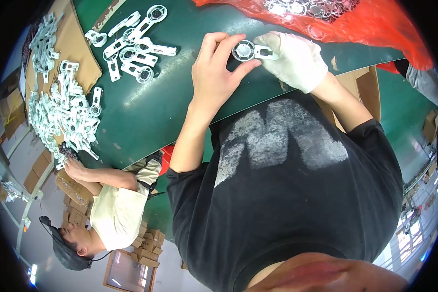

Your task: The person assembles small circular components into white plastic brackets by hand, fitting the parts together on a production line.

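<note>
My bare left hand (213, 73) grips the round end of a white plastic part (245, 50) between thumb and fingers. The part has a ring-shaped head and a short flat arm with a dark slot. On its other end, my right hand (294, 59), in a white glove, is closed around the arm; the glove hides its fingertips. Left of my hands, a loose group of similar white parts (143, 58) lies on the green tabletop (175, 104).
A large heap of white parts (65, 112) covers the table's left side beside brown cardboard (85, 53). Shiny metal rings (316, 9) lie on red plastic sheeting (379, 34) at the far right. A co-worker (114, 209) reaches into the heap at left.
</note>
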A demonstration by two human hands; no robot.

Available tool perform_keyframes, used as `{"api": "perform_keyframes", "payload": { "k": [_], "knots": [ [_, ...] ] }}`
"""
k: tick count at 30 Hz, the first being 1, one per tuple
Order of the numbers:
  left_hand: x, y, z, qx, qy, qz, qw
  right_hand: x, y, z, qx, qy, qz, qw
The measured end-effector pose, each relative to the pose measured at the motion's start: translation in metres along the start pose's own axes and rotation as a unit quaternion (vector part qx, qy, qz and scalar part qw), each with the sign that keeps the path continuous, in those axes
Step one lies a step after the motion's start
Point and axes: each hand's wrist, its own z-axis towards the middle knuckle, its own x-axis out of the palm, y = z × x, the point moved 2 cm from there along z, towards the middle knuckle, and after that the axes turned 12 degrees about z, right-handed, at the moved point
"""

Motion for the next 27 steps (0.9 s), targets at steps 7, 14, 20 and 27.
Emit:
{"api": "perform_keyframes", "payload": {
  "k": [7, 14, 20, 27],
  "knots": [
    [0.005, 0.004, -0.003, -0.021, -0.008, -0.120, 0.993, -0.002, 0.004, 0.000, 0.005, 0.003, 0.011, 1.000],
    [-0.004, -0.001, -0.004, 0.121, -0.034, -0.013, 0.992, -0.023, 0.005, 0.013, 0.176, 0.291, 0.296, 0.893],
    [-0.001, -0.008, 0.007, 0.222, -0.076, -0.043, 0.971, -0.015, 0.006, 0.017, 0.150, 0.281, 0.288, 0.903],
    [0.013, -0.015, -0.006, -0.006, 0.004, -0.340, 0.940, 0.003, -0.005, 0.004, -0.088, 0.114, 0.117, 0.983]
  ]
}}
